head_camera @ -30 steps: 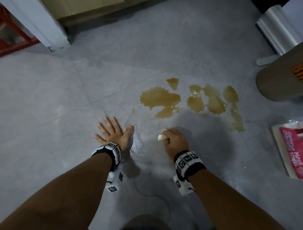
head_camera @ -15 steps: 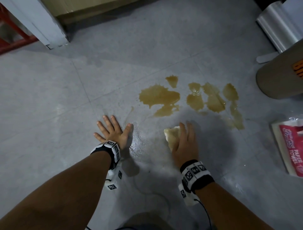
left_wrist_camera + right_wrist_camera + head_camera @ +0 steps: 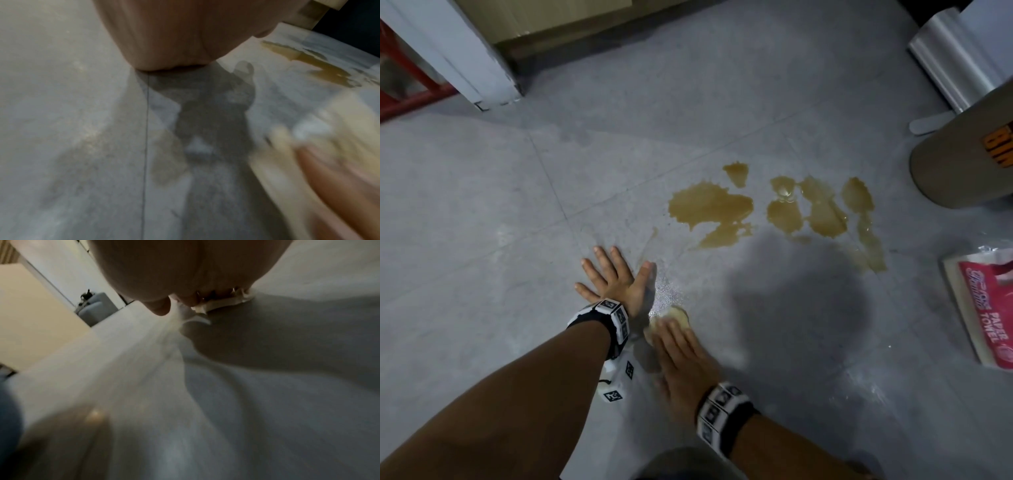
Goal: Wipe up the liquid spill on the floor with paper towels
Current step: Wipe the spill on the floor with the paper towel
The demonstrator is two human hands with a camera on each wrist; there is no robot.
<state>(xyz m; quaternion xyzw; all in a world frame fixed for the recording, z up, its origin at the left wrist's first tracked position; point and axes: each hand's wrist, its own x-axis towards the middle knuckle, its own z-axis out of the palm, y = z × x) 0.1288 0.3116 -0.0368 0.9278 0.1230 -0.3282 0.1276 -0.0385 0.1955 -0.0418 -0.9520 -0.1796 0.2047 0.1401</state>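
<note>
The brown spill (image 3: pixel 774 209) lies ahead of both hands and off to the right, a chain of puddles whose long axis runs left to right across the grey tiled floor (image 3: pixel 482 240). The right hand (image 3: pixel 681 356) is the nearer one to it, though well short of its near edge; the left hand (image 3: pixel 616 277) sits further left, level with the spill's leftmost trickle.

The right hand presses flat, fingers extended, on a damp, stained paper towel wad (image 3: pixel 671 317) just beside the left wrist, on a glistening wet patch of floor (image 3: pixel 664 291). The right wrist view shows the towel's crumpled edge (image 3: pixel 222 303) peeking out under the fingertips. The left hand is spread open, palm down on the floor, holding nothing, apparently bracing the body.

By my judgement, the wad must travel forward and rightward to meet the main puddles, which look untouched. A paper towel pack (image 3: pixel 983 308) lies at far right, nearer the right hand, should a fresh sheet be needed.
</note>
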